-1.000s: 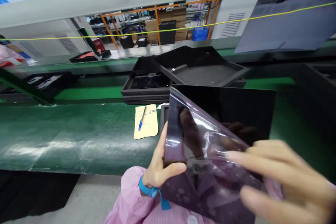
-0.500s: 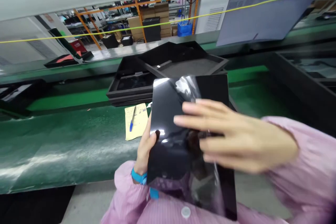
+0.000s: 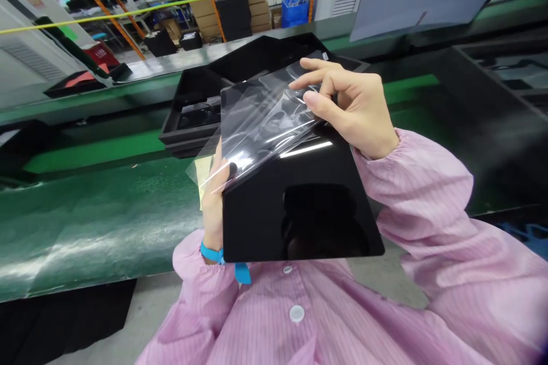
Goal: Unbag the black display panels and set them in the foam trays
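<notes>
A glossy black flat panel (image 3: 265, 222), like a tablet or screen, is tilted up in front of my chest. My left hand (image 3: 213, 211) grips its left edge, thumb on the front and the other fingers mostly hidden behind. Across the panel's upper part lies a loose, wrinkled clear film (image 3: 265, 125), slanting out past the left edge over my left fingers. My right hand (image 3: 351, 102) pinches the film near the panel's upper right, with the other fingers partly spread. The panel's lower part shows bare and reflective.
Stacked black trays (image 3: 188, 140) stand behind the panel on the green bench (image 3: 107, 222). A yellow paper (image 3: 202, 174) is partly covered by film and hand. Another black tray (image 3: 505, 85) sits at the right. A yellow cord (image 3: 171, 5) crosses the back.
My right hand has gone from blurred over the panel's middle to its upper right, now pinching the film. The film has swung from lengthwise to slanting across the top. My view has tilted down.
</notes>
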### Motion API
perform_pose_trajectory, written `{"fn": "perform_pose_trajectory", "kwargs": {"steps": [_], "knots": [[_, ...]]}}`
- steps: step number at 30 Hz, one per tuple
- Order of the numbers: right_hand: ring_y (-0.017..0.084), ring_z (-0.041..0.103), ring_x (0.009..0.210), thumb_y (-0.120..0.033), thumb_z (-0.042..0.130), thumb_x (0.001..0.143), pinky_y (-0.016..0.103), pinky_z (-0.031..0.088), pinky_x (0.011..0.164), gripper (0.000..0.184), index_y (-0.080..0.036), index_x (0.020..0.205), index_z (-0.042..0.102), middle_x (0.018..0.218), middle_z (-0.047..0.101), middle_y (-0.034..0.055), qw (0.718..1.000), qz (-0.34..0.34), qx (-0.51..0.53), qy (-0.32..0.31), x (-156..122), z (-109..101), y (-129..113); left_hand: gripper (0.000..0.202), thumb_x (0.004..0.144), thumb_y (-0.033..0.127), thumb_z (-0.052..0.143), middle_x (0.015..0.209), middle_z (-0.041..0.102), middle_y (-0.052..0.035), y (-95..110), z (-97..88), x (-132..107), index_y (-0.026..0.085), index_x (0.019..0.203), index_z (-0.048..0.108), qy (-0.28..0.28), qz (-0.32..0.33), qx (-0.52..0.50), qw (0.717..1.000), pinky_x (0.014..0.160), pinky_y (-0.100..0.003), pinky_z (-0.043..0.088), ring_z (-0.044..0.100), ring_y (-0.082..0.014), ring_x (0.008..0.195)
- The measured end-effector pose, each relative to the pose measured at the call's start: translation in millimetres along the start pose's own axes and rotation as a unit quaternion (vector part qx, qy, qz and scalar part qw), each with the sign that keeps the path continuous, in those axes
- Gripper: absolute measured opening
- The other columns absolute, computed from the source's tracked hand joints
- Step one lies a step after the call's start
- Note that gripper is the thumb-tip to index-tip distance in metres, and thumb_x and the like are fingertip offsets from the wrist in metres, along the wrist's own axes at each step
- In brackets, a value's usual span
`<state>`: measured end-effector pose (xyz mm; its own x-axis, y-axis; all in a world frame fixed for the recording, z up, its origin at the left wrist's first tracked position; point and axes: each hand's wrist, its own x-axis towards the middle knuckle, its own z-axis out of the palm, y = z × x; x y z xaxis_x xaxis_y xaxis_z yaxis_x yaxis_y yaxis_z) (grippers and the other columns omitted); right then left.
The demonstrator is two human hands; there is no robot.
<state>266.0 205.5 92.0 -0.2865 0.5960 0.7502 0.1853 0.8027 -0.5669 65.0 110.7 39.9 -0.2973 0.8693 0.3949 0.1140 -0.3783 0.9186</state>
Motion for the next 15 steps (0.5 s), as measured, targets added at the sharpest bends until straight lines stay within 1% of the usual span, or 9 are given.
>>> {"fn": "perform_pose_trajectory", "kwargs": {"steps": [3,4,6,8,9,11,13,15], "knots": [[0.017,0.050,0.124,-0.022,0.054,0.090,0.043,0.036,0.109,0.033,-0.016,0.061,0.041,0.093,0.066,-0.0047,1.000,-0.019,0.006,-0.005,1,0,2,0.021,0.088,0.020,0.055,0.132,0.059,0.0064,4,0.4,-3,0.023,0.103,0.070,0.003,0.012,0.045,0.999,0.118,-0.026,0.021,0.045,-0.0164,0.132],[0.018,0.050,0.123,-0.020,0.055,0.090,0.042,0.036,0.109,0.032,-0.016,0.061,0.042,0.094,0.066,-0.0044,1.000,-0.025,0.012,-0.002,1,0,3,0.022,0.089,0.017,0.055,0.133,0.058,0.0068,6,0.7,-3,0.023,0.103,0.070,0.005,0.014,0.041,0.999,0.119,-0.025,0.019,0.044,-0.0158,0.133],[0.019,0.052,0.121,-0.016,0.058,0.088,0.043,0.036,0.109,0.030,-0.016,0.061,0.044,0.096,0.068,-0.0025,0.999,-0.032,0.024,0.005,1,2,4,0.029,0.092,0.016,0.049,0.136,0.056,0.0035,10,1.3,-4,0.021,0.116,0.065,-0.004,-0.007,-0.004,1.000,0.118,-0.026,0.022,0.045,-0.0158,0.132],[0.020,0.054,0.119,-0.013,0.060,0.086,0.044,0.038,0.109,0.028,-0.016,0.062,0.047,0.097,0.068,-0.0010,0.999,-0.040,0.029,0.008,1,4,5,0.039,0.095,0.016,0.043,0.137,0.055,-0.0014,14,1.0,-4,0.015,0.133,0.052,-0.014,-0.048,-0.072,0.996,0.116,-0.027,0.026,0.046,-0.0160,0.132],[0.020,0.055,0.117,-0.012,0.060,0.086,0.043,0.038,0.109,0.027,-0.016,0.062,0.048,0.097,0.069,-0.0011,0.999,-0.041,0.029,0.008,2,6,5,0.042,0.096,0.016,0.042,0.136,0.056,-0.0023,15,0.3,-3,0.014,0.138,0.046,-0.017,-0.066,-0.095,0.993,0.115,-0.027,0.027,0.045,-0.0157,0.132],[0.018,0.057,0.114,-0.012,0.059,0.087,0.041,0.039,0.110,0.028,-0.017,0.062,0.049,0.097,0.069,-0.0030,0.999,-0.038,0.027,0.005,2,10,4,0.046,0.095,0.015,0.044,0.134,0.057,-0.0004,17,-2.0,-1,0.014,0.141,0.042,-0.017,-0.090,-0.123,0.988,0.114,-0.026,0.029,0.042,-0.0150,0.134],[0.017,0.056,0.116,-0.015,0.058,0.088,0.039,0.038,0.112,0.028,-0.018,0.062,0.049,0.100,0.068,-0.0039,1.000,-0.014,0.024,0.004,3,14,4,0.045,0.094,0.016,0.047,0.135,0.056,0.0034,18,-3.8,-1,0.019,0.139,0.046,-0.006,-0.105,-0.141,0.984,0.114,-0.025,0.029,0.039,-0.0149,0.136],[0.017,0.052,0.121,-0.017,0.058,0.089,0.037,0.035,0.115,0.030,-0.019,0.061,0.047,0.103,0.067,-0.0027,1.000,0.010,0.025,0.001,4,21,4,0.043,0.093,0.018,0.048,0.136,0.056,0.0057,18,-3.6,-2,0.022,0.136,0.049,0.011,-0.122,-0.166,0.979,0.115,-0.027,0.029,0.039,-0.0160,0.136]]}}
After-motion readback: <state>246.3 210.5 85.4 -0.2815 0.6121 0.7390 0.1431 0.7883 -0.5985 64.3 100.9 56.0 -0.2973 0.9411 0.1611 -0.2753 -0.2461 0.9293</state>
